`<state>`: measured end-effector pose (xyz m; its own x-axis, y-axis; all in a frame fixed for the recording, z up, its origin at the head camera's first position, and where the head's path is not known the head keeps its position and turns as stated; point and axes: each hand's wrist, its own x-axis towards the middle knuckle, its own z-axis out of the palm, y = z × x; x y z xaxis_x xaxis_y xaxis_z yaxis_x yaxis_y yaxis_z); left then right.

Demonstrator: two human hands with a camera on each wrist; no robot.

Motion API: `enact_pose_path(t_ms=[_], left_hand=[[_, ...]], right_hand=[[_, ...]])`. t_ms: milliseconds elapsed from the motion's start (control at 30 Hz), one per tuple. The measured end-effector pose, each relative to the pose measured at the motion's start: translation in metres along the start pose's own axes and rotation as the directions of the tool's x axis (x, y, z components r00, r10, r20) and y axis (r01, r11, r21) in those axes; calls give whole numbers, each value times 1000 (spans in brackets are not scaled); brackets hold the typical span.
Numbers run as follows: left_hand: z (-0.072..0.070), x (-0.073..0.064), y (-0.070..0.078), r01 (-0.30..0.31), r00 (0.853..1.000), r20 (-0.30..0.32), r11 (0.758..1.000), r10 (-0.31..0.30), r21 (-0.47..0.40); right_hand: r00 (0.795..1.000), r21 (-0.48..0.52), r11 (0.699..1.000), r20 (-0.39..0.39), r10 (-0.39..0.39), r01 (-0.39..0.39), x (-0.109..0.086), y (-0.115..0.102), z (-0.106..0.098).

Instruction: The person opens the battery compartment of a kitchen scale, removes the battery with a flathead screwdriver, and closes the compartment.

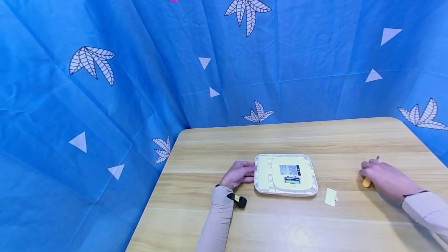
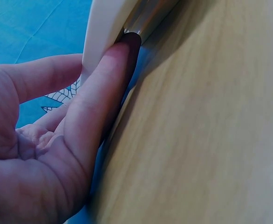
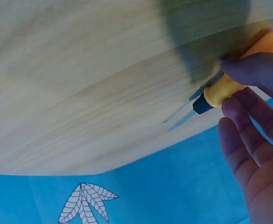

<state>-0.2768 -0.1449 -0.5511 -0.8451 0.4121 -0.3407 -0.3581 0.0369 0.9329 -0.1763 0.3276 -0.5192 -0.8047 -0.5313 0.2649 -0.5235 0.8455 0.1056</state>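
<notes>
A white, flat, rounded device (image 1: 265, 172) lies underside up on the table, perhaps a kitchen scale. Its battery compartment (image 1: 292, 180) is uncovered, with green batteries inside. My left hand (image 1: 240, 175) holds the device by its left edge; in the left wrist view thumb and finger pinch the white rim (image 2: 104, 32). Over at the right, my right hand (image 1: 386, 177) grips a screwdriver (image 3: 225, 88) by its orange handle between thumb and fingertips. Its thin metal shaft points away from the hand, close to the tabletop. Between device and right hand lies a small, pale battery cover (image 1: 330, 197).
The wooden table (image 1: 280, 224) has rounded far corners. Behind it and along its left side hangs a blue curtain (image 1: 224, 49) with leaf and triangle prints. A black strap with a small dark piece (image 1: 239, 200) sits on the left wrist.
</notes>
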Motion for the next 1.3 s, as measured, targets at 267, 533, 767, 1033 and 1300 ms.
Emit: enact_pose_path(t_ms=[267,533,767,1033,1300], left_hand=[[0,0,0,-1,1000,5,1000,1,-2],[1,2,-1,-3,1000,6,1000,3,-9],[1,0,-1,-5,1000,8,1000,5,1],[0,2,-2,-3,1000,9,1000,3,-1],[0,2,-2,1,1000,7,1000,-1,4]], right_hand=[[993,-117,990,-86,-84,74,0,0,-2],[992,-44,999,-125,19,-25,17,-16,-24],[975,212,967,-140,171,-139,39,-39,-42],[948,469,864,-151,281,-182,60,-62,-55],[915,699,674,-71,396,-238,68,-77,-57]])
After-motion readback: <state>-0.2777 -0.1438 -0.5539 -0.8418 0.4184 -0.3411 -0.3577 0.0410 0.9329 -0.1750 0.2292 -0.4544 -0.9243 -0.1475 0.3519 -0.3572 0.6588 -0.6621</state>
